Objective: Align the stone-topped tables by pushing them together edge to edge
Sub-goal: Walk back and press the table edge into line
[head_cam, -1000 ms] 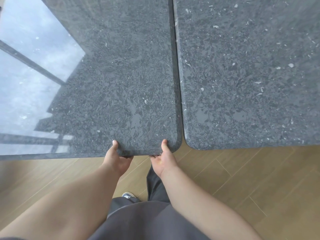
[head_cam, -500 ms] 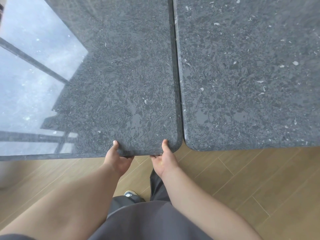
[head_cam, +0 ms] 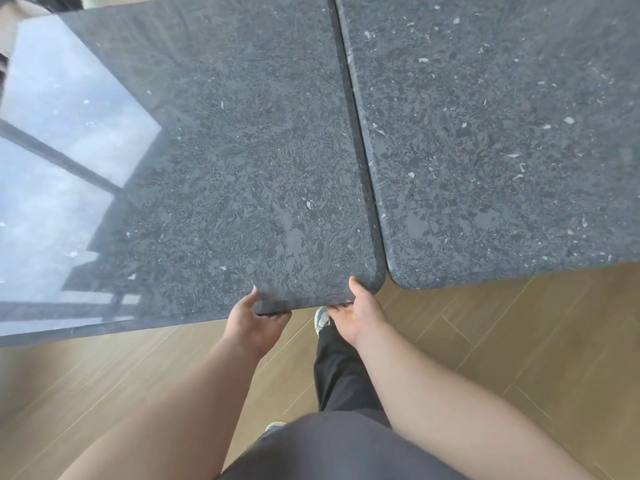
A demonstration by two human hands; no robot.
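Wood floor (head_cam: 519,341) below; left table (head_cam: 225,168) edge between thumbs and fingers (head_cam: 273,314).

Both hands' fingers (head_cam: 273,315) hidden beneath the left table (head_cam: 221,161) edge.

two stone-topped tables (head_cam: 225,150) (head_cam: 502,150), two hands (head_cam: 254,323) (head_cam: 360,315)

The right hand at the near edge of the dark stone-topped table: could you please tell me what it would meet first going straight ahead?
The right hand already grips the left dark stone-topped table, so that edge blocks it.
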